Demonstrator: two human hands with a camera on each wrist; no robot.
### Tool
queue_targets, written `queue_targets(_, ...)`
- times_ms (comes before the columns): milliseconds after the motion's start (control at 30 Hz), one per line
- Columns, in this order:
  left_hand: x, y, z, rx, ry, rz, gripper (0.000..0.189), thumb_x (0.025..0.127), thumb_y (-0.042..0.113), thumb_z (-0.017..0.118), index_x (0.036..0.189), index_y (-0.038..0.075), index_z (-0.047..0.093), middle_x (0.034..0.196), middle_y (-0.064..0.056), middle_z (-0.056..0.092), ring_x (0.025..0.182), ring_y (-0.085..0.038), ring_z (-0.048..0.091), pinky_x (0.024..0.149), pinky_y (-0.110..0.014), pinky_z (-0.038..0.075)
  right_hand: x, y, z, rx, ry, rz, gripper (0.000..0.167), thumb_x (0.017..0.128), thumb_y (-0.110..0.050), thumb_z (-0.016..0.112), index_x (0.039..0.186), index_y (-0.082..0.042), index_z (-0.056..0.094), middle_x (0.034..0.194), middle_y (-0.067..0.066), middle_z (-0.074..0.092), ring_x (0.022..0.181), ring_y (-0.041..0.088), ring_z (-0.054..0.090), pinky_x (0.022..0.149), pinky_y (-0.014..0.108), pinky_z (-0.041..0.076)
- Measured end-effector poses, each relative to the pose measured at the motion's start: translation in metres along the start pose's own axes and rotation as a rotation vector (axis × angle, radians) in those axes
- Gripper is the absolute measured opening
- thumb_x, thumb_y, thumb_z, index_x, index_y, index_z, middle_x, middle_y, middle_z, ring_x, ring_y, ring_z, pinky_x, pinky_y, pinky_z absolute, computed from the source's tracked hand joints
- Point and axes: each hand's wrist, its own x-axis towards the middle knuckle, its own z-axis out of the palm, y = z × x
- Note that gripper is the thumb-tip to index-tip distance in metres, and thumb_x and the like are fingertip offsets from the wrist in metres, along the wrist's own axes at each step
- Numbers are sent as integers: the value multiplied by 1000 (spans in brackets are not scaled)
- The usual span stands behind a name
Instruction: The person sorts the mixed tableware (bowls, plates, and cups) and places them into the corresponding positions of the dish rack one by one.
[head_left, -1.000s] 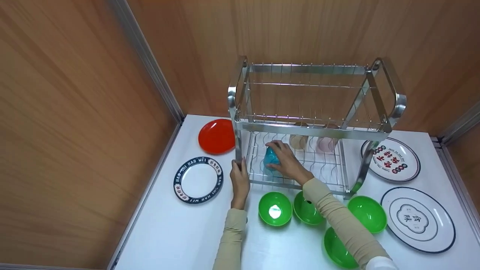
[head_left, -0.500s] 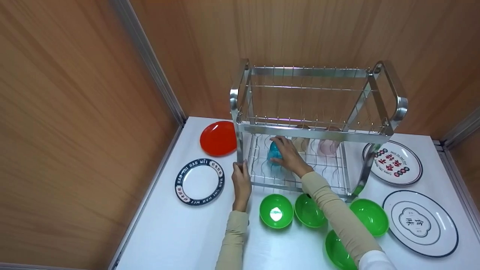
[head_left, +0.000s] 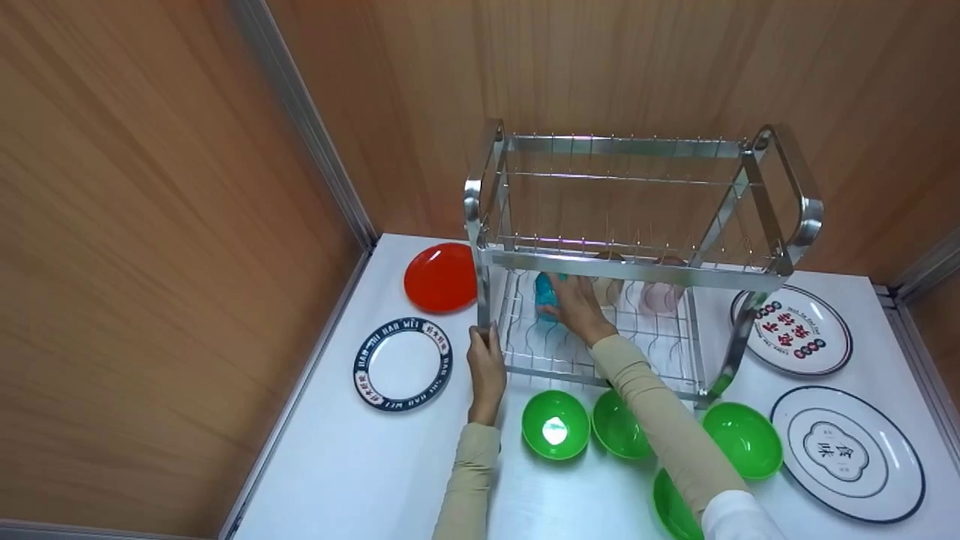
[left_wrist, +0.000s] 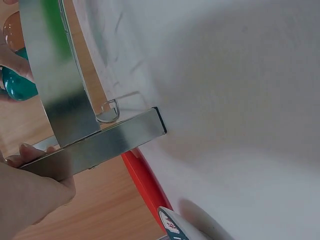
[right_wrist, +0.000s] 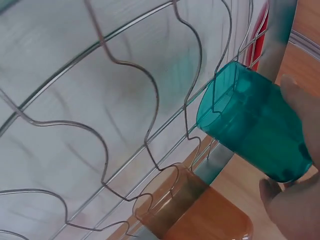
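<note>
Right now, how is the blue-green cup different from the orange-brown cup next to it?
The blue-green cup is blue-green, while the orange-brown cup is orange-brown. The right hand holds the blue-green cup, but no hand holds the orange-brown cup. The blue-green cup is farther from the pink cup than the orange-brown cup is. Both are see-through, with open ends facing the wire rack.

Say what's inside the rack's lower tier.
A blue cup in the right grip, an amber cup and a pink cup. In the head view, the front rail and grip partly cover them.
</note>
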Motion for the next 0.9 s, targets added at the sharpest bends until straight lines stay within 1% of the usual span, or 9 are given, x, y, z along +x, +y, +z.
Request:
queue_targets(67,0,0,0,-5,-2,-9,16,110,18,49,100,6,50,77,-1,48,71,-14,46,66,-31,44,1,-1,0,-66,0,8,91,97,-46,69,166,-22,14,172,10,4,157,34,7,126,54,6)
queue_targets(167,-1,-1,1,-17,2,-6,15,110,18,49,100,6,50,77,-1,48,71,-14,46,65,-31,44,4,-2,0,-73,-12,14,90,98,-40,71,166,-21,16,173,7,6,158,31,6,126,53,5)
queue_targets(267,-1,-1,1,-28,2,10,15,110,16,49,100,6,49,77,0,47,70,-14,45,65,-31,44,5,-2,-1,40,-14,42,86,99,-32,72,166,-21,19,171,7,14,157,28,14,126,53,11)
queue_targets(400,-1,-2,1,-37,-3,19,15,110,17,48,101,6,49,77,0,46,71,-14,45,65,-30,43,7,-1,-2,255,2,64,72,98,-18,73,159,-19,35,156,9,42,143,30,41,121,51,29)
queue_targets(467,-1,-3,1,-42,-3,19,14,110,18,48,102,6,49,77,0,46,71,-14,45,65,-30,44,8,-2,-3,257,-8,63,65,100,-18,70,156,-17,39,149,10,49,137,31,47,119,51,33)
queue_targets(567,-2,-5,0,-50,-2,19,14,111,18,48,103,6,49,78,0,46,71,-14,45,65,-30,44,8,-3,-4,233,-29,67,60,102,-19,67,156,-16,40,151,9,48,140,30,45,120,50,31)
queue_targets(700,-2,-5,-1,-52,1,14,14,110,18,48,102,6,49,78,0,46,71,-14,45,65,-31,44,9,-4,-6,91,-82,62,63,105,-23,61,161,-15,31,166,10,30,154,32,24,124,54,17)
queue_targets(800,-2,-5,0,-39,3,6,15,110,19,49,102,6,50,78,0,47,71,-14,45,65,-31,44,10,-4,-7,117,-102,74,65,106,-21,59,163,-15,27,169,10,24,156,32,17,125,55,14)
queue_targets(900,-3,-4,1,-28,0,4,16,110,20,49,103,6,50,78,-1,48,71,-13,46,66,-30,44,11,-2,-7,240,-93,92,63,106,-15,59,161,-14,31,167,9,29,154,31,23,124,54,19)
